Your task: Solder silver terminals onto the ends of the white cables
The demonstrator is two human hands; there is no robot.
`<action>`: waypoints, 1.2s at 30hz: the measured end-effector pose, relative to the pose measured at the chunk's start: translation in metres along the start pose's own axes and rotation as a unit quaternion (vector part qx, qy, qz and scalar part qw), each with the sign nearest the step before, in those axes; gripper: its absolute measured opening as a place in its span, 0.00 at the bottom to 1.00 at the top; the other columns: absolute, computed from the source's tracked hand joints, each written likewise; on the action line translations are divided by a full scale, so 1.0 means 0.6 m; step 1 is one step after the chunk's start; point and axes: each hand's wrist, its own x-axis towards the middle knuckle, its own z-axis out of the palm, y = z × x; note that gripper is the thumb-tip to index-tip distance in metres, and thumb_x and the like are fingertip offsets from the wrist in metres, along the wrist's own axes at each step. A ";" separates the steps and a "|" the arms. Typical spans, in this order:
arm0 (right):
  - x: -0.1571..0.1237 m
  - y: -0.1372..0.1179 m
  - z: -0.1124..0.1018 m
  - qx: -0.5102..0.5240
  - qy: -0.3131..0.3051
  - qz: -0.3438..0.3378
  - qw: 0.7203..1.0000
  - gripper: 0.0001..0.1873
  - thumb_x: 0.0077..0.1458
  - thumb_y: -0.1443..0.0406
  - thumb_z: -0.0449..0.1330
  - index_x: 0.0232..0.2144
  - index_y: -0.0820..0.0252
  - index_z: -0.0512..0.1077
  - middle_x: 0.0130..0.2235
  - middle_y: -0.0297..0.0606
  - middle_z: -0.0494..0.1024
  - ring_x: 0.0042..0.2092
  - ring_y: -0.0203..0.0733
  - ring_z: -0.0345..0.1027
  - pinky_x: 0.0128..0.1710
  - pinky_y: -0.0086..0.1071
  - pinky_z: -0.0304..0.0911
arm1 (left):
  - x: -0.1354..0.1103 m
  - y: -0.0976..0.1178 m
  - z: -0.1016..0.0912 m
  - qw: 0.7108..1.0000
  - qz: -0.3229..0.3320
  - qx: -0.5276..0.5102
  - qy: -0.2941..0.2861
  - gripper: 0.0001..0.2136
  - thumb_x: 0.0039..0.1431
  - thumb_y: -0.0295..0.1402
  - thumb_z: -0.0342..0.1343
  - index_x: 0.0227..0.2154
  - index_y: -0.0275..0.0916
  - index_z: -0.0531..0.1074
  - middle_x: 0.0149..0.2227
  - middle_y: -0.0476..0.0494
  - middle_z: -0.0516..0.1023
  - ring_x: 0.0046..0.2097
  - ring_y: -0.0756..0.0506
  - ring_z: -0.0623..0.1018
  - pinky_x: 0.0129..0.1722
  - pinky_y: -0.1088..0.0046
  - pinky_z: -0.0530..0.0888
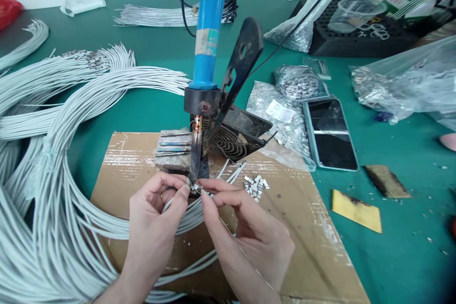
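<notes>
A blue-handled soldering iron point(210, 23) stands upright in a black stand point(235, 128), tip pointing down over a cardboard sheet point(306, 247). Just under the tip, my left hand point(156, 218) pinches the end of a white wire point(174, 202) that runs out from under its fingers. My right hand point(245, 228) pinches a small metal terminal point(196, 189) against that wire end. Both hands' fingertips meet right below the iron. A small heap of loose metal terminals point(255, 186) lies on the cardboard just right of my right hand.
Large bundles of white wires point(53, 152) fill the left side of the green table. A phone point(329, 133) lies right of the stand, with bags of metal parts point(297, 83) behind it. Two sponge pieces point(356, 211) lie at the right. A black tray with a plastic cup point(352, 12) sits far right.
</notes>
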 end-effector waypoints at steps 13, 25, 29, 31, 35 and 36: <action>0.003 -0.001 0.002 -0.001 0.014 -0.024 1.000 0.08 0.60 0.70 0.67 0.29 0.55 0.76 0.37 0.36 0.88 0.39 0.42 0.84 0.41 0.32 0.79 | -0.001 -0.001 -0.001 1.000 0.019 0.012 0.000 0.06 0.49 0.23 0.70 0.23 0.39 0.80 0.30 0.48 0.83 0.30 0.51 0.77 0.29 0.83 0.74; 0.003 0.001 0.005 0.000 0.018 -0.044 0.999 0.10 0.60 0.73 0.67 0.30 0.53 0.78 0.38 0.31 0.87 0.39 0.38 0.84 0.42 0.28 0.76 | 0.000 -0.005 -0.004 0.999 0.030 0.004 -0.010 0.06 0.52 0.23 0.69 0.24 0.40 0.81 0.30 0.49 0.84 0.30 0.51 0.78 0.30 0.83 0.75; 0.005 0.003 0.004 -0.023 0.013 -0.063 0.998 0.10 0.60 0.74 0.67 0.31 0.53 0.78 0.38 0.31 0.88 0.37 0.37 0.84 0.40 0.28 0.77 | -0.001 -0.005 -0.006 1.000 0.027 -0.002 -0.006 0.07 0.52 0.23 0.70 0.24 0.40 0.81 0.30 0.49 0.84 0.31 0.52 0.79 0.31 0.84 0.76; 0.005 0.004 0.003 -0.026 0.009 -0.080 0.996 0.10 0.60 0.75 0.67 0.31 0.54 0.78 0.38 0.31 0.88 0.37 0.37 0.84 0.40 0.27 0.77 | -0.002 -0.004 -0.006 1.000 0.022 -0.006 -0.008 0.07 0.52 0.23 0.70 0.24 0.40 0.81 0.30 0.49 0.84 0.31 0.52 0.79 0.32 0.84 0.76; 0.004 0.006 0.002 -0.034 0.003 -0.096 0.995 0.11 0.60 0.75 0.67 0.32 0.53 0.77 0.39 0.30 0.88 0.38 0.35 0.84 0.41 0.25 0.76 | -0.001 -0.003 -0.005 1.000 0.012 -0.007 -0.004 0.07 0.50 0.23 0.71 0.24 0.38 0.80 0.30 0.48 0.84 0.31 0.51 0.80 0.32 0.84 0.76; 0.004 0.007 0.002 -0.036 0.004 -0.095 0.995 0.10 0.60 0.75 0.67 0.32 0.53 0.77 0.39 0.29 0.88 0.38 0.35 0.84 0.40 0.25 0.76 | -0.001 -0.003 -0.005 1.000 0.009 -0.005 -0.004 0.06 0.49 0.23 0.71 0.24 0.38 0.80 0.30 0.48 0.84 0.31 0.51 0.79 0.31 0.84 0.76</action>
